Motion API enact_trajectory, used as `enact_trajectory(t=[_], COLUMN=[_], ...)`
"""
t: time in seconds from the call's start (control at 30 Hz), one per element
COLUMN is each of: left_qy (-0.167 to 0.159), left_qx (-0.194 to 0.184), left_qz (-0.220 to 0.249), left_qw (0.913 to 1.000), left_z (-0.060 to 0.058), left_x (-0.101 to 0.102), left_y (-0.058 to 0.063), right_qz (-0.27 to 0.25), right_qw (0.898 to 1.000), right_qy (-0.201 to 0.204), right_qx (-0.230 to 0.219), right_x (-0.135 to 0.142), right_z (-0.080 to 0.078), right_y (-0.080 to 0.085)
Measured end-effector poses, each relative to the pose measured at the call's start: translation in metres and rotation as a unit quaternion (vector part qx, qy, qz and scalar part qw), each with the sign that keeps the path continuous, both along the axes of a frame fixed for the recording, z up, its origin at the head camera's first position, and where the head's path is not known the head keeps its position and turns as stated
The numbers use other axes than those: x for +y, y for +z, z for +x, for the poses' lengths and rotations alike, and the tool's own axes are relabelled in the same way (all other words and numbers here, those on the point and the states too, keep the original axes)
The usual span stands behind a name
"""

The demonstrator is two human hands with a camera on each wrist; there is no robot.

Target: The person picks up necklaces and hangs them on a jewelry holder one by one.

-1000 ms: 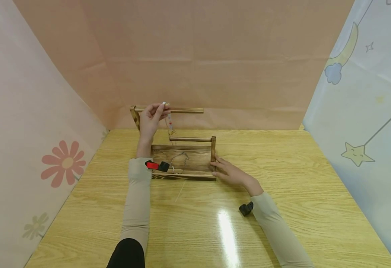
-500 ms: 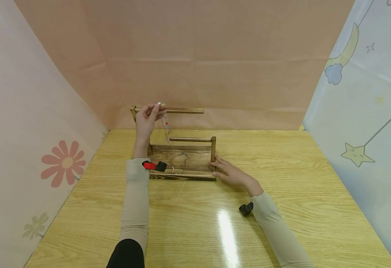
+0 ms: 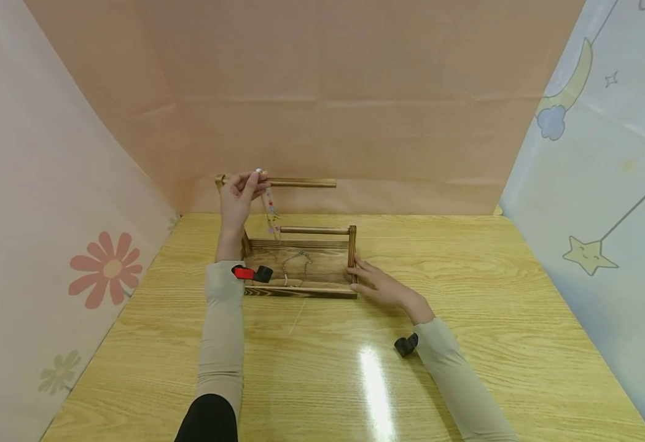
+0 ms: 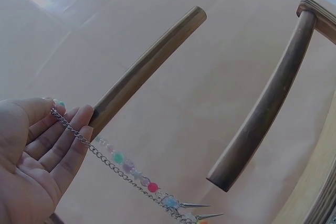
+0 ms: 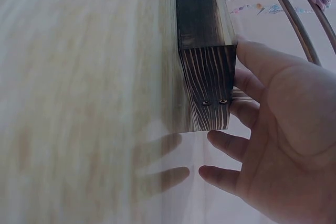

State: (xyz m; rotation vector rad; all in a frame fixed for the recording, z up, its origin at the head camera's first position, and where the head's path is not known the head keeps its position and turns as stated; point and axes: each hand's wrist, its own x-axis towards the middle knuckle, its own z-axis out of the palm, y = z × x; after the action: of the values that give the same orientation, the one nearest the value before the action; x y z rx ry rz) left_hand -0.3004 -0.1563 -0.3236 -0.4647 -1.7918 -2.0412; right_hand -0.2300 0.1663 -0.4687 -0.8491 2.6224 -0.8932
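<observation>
My left hand (image 3: 236, 199) pinches a chain necklace with pastel beads (image 3: 270, 205) between thumb and fingers, beside the upper bar of a wooden jewelry stand (image 3: 300, 293). In the left wrist view, the silver chain and the beads (image 4: 118, 158) hang down from the fingers, with small spikes low on the strand. The upper bar (image 4: 152, 66) passes behind the fingertips; whether the necklace loops round it I cannot tell. My right hand (image 3: 380, 286) rests against the stand's right end, fingers spread. In the right wrist view, thumb and fingertips touch the dark-grained end block (image 5: 207, 82).
A lower bar (image 3: 314, 230) runs left from the right post and ends free. Another chain (image 3: 304, 255) with some pale beads lies in the stand's tray. The wooden tabletop (image 3: 466, 294) meets a tan backdrop (image 3: 411, 123). Patterned sheets stand left and right.
My left hand has moved left along the upper bar, carrying the necklace toward the left post. The right hand and the stand have stayed in place.
</observation>
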Motion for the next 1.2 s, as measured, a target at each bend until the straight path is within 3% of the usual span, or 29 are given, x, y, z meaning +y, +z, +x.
enact_trajectory(t=[0.47,1.2], left_qy=[0.011,0.019], left_qx=[0.004,0.002], left_qz=[0.007,0.058], left_qw=[0.9999,0.9981], left_z=[-0.001,0.003], left_x=[-0.008,-0.02], left_y=[-0.001,-0.003], right_qz=[0.003,0.01], right_qw=[1.0,1.0], right_qy=[0.004,0.001], right_qx=[0.004,0.006], right_x=[0.0,0.001], right_z=[-0.002,-0.001], right_y=[-0.001,-0.003])
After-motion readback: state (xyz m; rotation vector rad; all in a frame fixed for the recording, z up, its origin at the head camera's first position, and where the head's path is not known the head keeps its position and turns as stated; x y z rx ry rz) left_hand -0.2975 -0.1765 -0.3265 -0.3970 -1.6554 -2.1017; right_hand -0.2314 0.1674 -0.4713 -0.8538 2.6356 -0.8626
